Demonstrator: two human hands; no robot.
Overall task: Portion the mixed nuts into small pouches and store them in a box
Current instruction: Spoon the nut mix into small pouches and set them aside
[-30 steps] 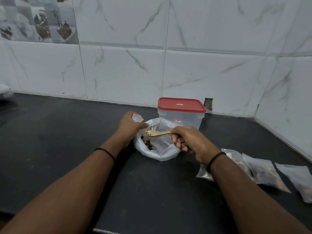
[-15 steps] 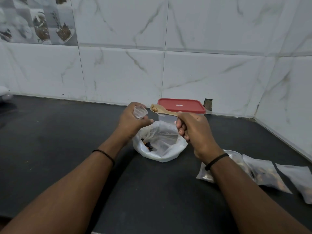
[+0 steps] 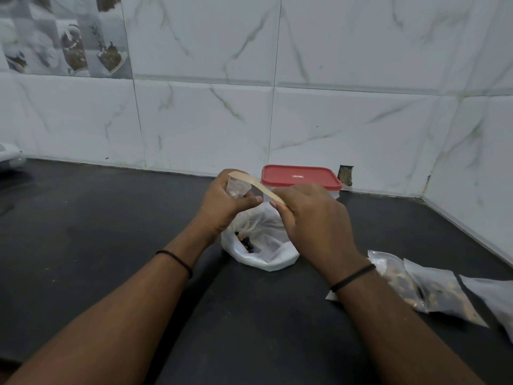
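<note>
both hands grip: left hand (image 3: 222, 201) a small pouch (image 3: 236, 188), right hand (image 3: 311, 220) a wooden spoon (image 3: 256, 185).

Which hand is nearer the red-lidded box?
Right. The right hand, holding the spoon, overlaps the box front in view; the left hand, holding a small pouch, is off to its left.

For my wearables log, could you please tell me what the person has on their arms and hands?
Both forearms are bare, with no sleeves in view. The left wrist carries a thin black beaded band, the right wrist a thin plain black band. The left hand and right hand are ungloved, no rings visible.
</note>
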